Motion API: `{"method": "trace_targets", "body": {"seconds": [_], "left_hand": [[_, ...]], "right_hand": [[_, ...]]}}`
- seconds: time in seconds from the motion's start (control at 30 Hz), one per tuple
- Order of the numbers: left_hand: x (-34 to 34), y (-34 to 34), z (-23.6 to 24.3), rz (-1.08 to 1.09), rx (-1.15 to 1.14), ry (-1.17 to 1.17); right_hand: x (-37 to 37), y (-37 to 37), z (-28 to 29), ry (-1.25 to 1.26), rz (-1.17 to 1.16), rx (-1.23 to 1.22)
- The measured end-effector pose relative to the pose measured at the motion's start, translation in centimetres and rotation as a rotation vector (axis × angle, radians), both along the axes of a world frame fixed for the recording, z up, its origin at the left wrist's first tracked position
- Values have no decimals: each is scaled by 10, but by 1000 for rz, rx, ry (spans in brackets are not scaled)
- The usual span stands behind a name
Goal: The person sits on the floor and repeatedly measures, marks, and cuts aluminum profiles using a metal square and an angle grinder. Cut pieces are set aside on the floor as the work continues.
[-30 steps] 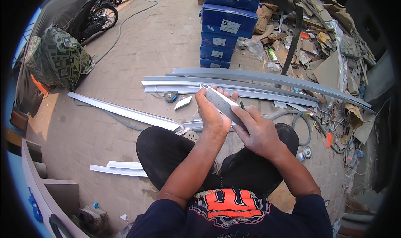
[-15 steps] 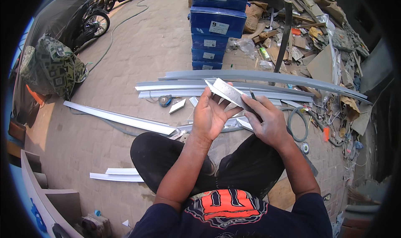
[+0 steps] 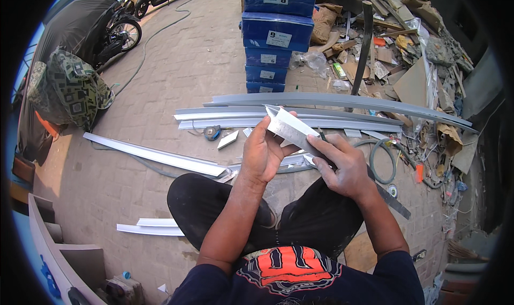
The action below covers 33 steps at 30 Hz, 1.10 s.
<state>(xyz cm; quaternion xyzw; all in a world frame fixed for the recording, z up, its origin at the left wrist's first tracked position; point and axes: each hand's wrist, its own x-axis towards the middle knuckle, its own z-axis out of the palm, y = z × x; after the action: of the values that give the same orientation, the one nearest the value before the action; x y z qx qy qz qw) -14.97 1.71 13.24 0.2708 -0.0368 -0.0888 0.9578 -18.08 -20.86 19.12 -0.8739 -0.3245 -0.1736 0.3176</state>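
A short piece of white trim [image 3: 292, 128] with an angled profile and a pointed, slant-cut far end is held up in front of me. My left hand [image 3: 262, 151] supports it from the left, thumb along its edge and fingers curled beneath. The near end is gripped by my right hand [image 3: 344, 168], its forefinger lying along the piece. A dark, handle-like thing is also in the right palm, mostly hidden by fingers. Beyond the right wrist shows a flat grey blade-like strip [image 3: 395, 204]; whether it joins that handle I cannot tell.
Long white and grey trim lengths [image 3: 230, 112] lie ahead, with another [image 3: 155, 154] at left. A blue tape measure [image 3: 213, 132] and an offcut [image 3: 228, 139] sit nearby. Stacked blue boxes [image 3: 276, 33] stand beyond; rubble [image 3: 396, 53] fills the far right. A hose [image 3: 383, 174] coils at right.
The trim piece has been turned in my hands, so its grey flat side shows more and its end profile faces up. Both hands sit slightly lower. More of the grey strip shows past my right wrist.
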Motion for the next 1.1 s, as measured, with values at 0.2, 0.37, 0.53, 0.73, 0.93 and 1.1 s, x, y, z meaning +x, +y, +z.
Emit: {"method": "trace_targets", "body": {"seconds": [0.2, 0.37, 0.53, 0.73, 0.93, 1.1], "left_hand": [[-2, -1, 3, 41, 9, -17], [-2, 3, 3, 61, 45, -14], [1, 13, -3, -6, -5, -12], [3, 22, -4, -59, 30, 18], [-2, 21, 3, -53, 60, 50], [-3, 20, 6, -65, 64, 79]], "right_hand": [[-1, -1, -5, -11, -37, -6], [-1, -2, -5, -17, -30, -26], [-3, -1, -7, -59, -10, -67], [-5, -2, -10, -97, -10, -127], [-7, -3, -11, -128, -9, -149], [-6, -4, -15, -165, 2, -134]]}}
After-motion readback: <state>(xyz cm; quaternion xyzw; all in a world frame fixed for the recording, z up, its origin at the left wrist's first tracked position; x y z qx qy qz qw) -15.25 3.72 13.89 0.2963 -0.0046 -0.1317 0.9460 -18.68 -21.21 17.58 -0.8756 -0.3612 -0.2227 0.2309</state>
